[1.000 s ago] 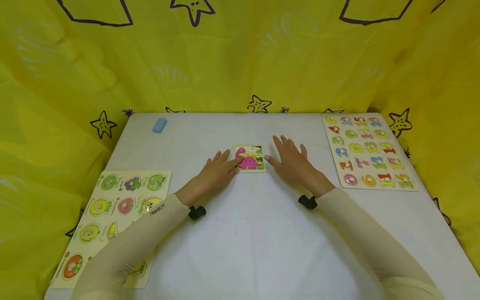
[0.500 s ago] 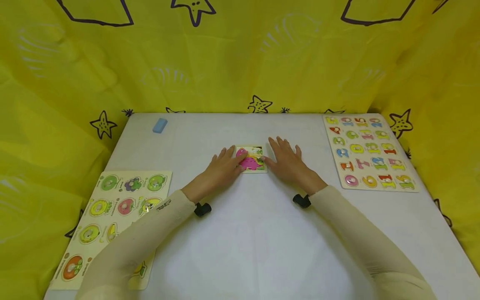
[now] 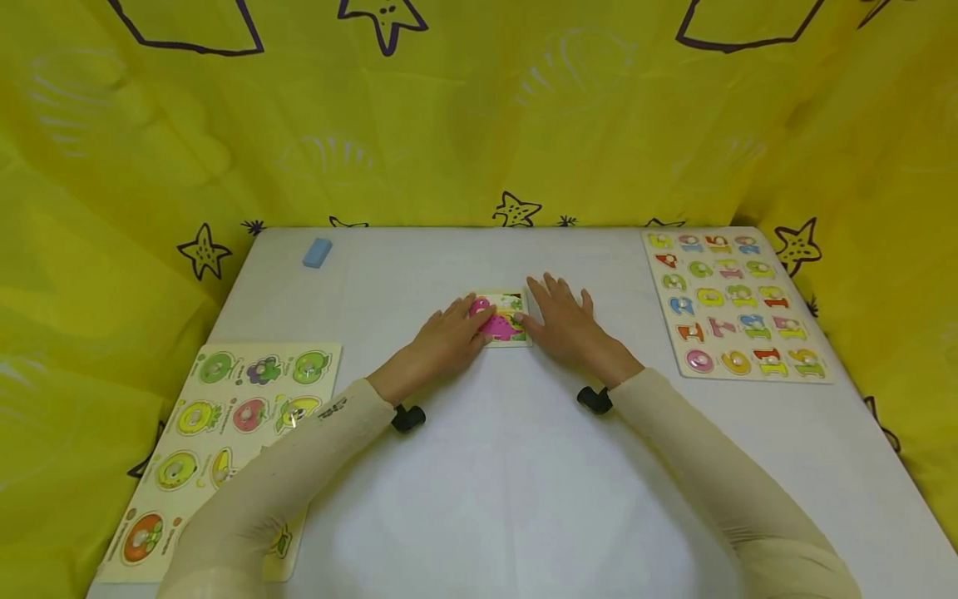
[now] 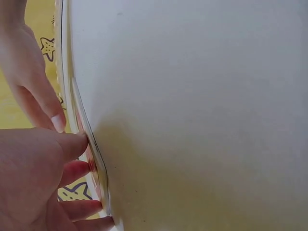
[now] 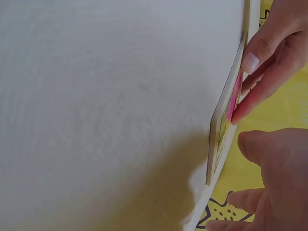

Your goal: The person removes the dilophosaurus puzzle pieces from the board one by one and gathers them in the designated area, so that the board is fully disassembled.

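A small square dinosaur puzzle (image 3: pixel 506 329), pink on a light wooden board, lies at the middle of the white table in the head view. My left hand (image 3: pixel 441 341) rests on its left side, fingers fairly straight. In the right wrist view, that hand's thumb (image 5: pixel 251 62) is at the board's near edge and a finger (image 5: pixel 245 108) touches the pink part. Over the puzzle's right edge is my right hand (image 3: pixel 569 329), fingers spread, its thumb reaching above the picture. The right wrist view shows this right hand (image 5: pixel 279 168) apart from the board. Both hands hide parts of the picture.
A fruit puzzle board (image 3: pixel 247 378) lies at the left, partly under the left sleeve. At the right back is a number puzzle board (image 3: pixel 737 304). A blue block (image 3: pixel 318 253) sits at the back left. Yellow patterned cloth (image 3: pixel 449 125) hangs behind and beside the white table (image 3: pixel 509 482).
Both hands have come closer together. The left hand has slid right over the puzzle's left side, and the right hand has moved left to its right edge. The puzzle has barely shifted.
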